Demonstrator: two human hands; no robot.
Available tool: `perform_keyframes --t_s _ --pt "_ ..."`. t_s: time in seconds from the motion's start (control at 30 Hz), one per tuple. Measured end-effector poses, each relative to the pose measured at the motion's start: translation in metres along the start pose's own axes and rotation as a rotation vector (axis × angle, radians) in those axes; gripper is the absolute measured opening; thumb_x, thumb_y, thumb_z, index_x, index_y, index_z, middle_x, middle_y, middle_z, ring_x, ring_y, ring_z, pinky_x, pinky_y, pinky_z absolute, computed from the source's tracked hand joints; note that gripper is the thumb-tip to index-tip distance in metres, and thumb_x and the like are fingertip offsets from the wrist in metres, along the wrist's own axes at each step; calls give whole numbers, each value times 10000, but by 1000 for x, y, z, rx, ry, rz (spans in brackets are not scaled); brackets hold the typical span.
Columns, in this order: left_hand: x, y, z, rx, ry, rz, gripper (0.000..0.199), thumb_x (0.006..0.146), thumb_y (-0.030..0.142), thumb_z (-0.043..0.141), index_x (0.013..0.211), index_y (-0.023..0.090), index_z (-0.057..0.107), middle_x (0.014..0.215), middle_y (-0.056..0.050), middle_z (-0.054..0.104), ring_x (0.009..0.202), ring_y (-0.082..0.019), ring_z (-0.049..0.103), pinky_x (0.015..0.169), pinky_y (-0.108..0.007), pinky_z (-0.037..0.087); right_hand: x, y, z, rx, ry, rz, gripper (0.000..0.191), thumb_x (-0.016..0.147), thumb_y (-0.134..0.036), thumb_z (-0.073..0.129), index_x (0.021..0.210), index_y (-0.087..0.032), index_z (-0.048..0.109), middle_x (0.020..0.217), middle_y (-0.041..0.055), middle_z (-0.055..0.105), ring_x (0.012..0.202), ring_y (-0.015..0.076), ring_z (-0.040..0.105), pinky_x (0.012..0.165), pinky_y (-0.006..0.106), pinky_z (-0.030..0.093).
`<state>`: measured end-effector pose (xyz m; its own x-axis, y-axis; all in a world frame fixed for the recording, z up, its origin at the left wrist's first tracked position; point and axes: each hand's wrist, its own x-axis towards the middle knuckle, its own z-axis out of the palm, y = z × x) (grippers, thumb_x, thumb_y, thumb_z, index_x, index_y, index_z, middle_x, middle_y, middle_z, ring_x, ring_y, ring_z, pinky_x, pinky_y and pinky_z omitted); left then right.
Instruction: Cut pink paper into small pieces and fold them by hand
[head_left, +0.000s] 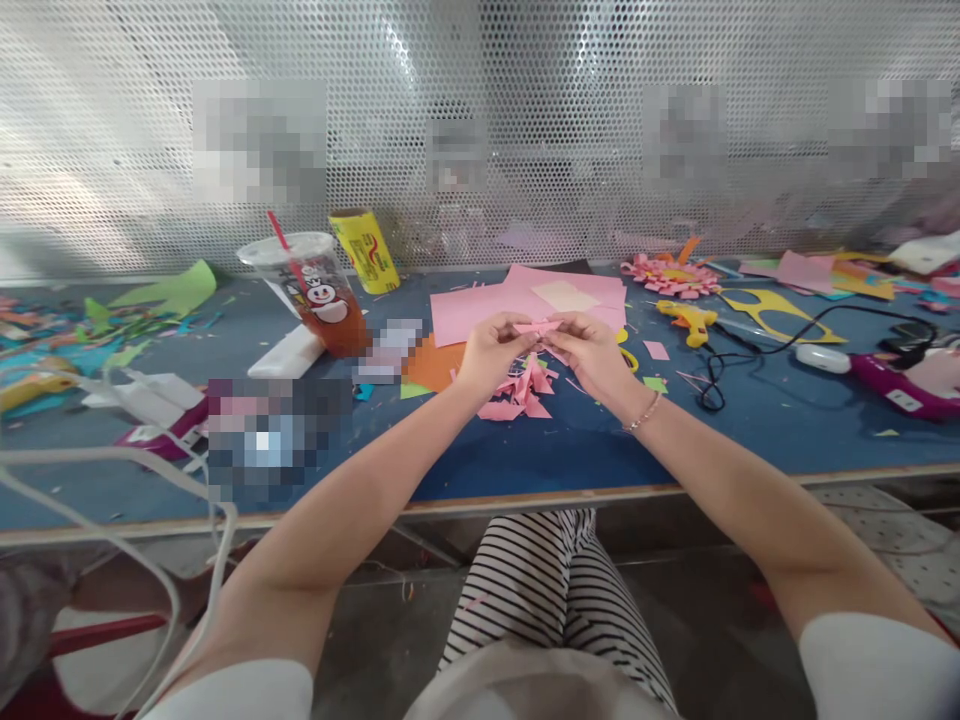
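Between my two hands, over the blue table, is a small folded piece of pink paper (537,327). My left hand (495,350) pinches its left end, and my right hand (589,348) pinches the right end, with a bracelet on that wrist. Just below my fingers lies a pile of pink paper pieces (529,388), some of them folded to points. Larger pink sheets (465,310) spread out behind my hands, with an orange sheet (435,362) to the left. Yellow scissors handles (628,358), partly hidden, show beside my right hand.
A plastic cup of brown drink (330,300) and a tilted yellow can (366,250) stand left. To the right are a yellow glue gun (688,322) with black cord, a pink paper flower (671,275) and a purple power strip (900,385). White cables (112,455) cross the left front edge.
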<state>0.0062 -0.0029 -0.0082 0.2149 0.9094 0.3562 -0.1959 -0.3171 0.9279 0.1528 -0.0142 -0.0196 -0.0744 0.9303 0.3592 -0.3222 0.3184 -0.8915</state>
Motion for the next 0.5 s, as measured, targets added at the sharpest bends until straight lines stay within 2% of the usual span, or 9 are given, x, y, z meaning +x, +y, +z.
perform_keyframes --t_s 0.17,0.3,0.4,0.5 --pt "2 -1 -2 -118 -13 -89 284 601 198 704 848 137 577 668 -6 650 604 -102 625 645 -244 490 2 2 -2 7 2 -20 139 714 -295 618 831 -219 617 803 -9 606 713 93 569 689 265 472" --pt "0 0 1 -142 -42 -84 261 598 209 702 825 138 595 684 1 645 626 -87 613 682 -243 489 1 0 -3 -159 -70 -37 201 720 -386 615 775 -197 577 707 -20 556 638 80 530 605 228 440" --pt "-2 1 3 -136 -56 -87 231 605 203 689 806 136 596 686 3 638 639 -83 604 687 -242 483 -3 -4 -2 -290 -128 -77 277 766 -468 537 761 -190 532 629 -27 513 571 81 494 548 224 412" --pt "-3 1 3 -97 -79 -102 219 611 194 678 799 132 585 679 5 624 622 -77 592 656 -231 474 -5 -8 0 -463 -134 -101 305 767 -485 530 724 -183 506 555 -36 484 500 79 451 489 224 367"
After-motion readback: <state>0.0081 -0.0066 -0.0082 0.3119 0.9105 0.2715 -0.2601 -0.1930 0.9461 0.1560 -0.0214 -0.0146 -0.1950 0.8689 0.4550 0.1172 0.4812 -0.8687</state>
